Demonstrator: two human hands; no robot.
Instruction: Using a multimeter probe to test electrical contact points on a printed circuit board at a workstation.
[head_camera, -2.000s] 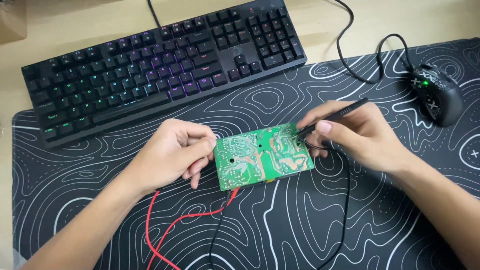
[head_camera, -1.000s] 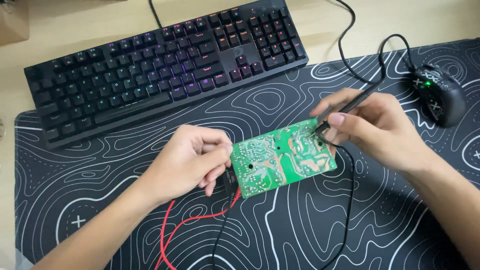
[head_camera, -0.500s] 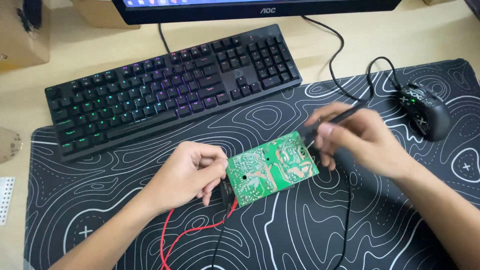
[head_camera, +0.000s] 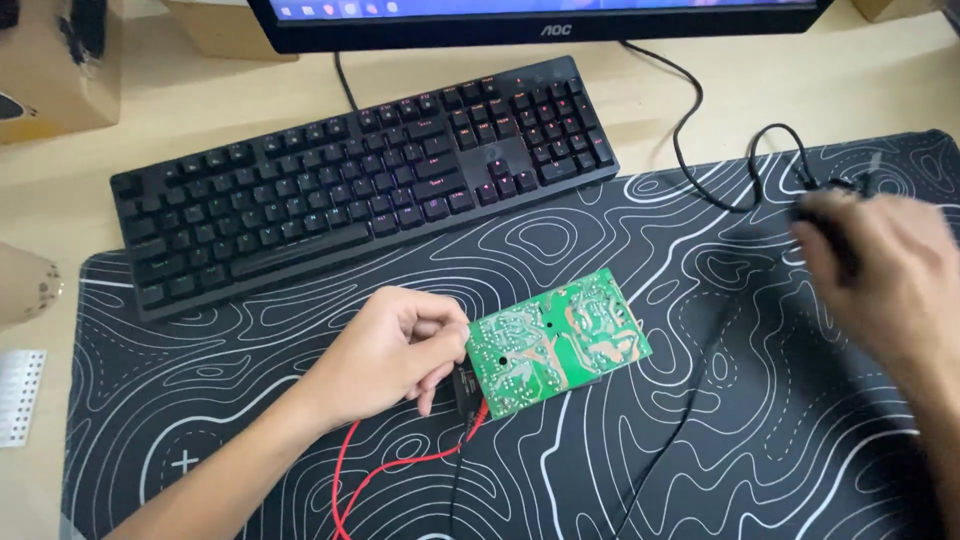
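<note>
A green circuit board lies solder side up on the black desk mat. My left hand grips its left edge. A red wire and a black wire run from under that edge toward me. My right hand is blurred, well off to the right of the board, over the spot where the mouse was. It seems to hold a thin black tool, whose black cord trails down across the mat.
A black backlit keyboard lies behind the mat, under a monitor's lower edge. A black cable loops at the back right. Cardboard boxes stand at the back left. A white strip lies left of the mat.
My right hand has pulled away from the board's right edge, up and to the right. The view has tilted up, showing the monitor. My left hand still holds the board.
</note>
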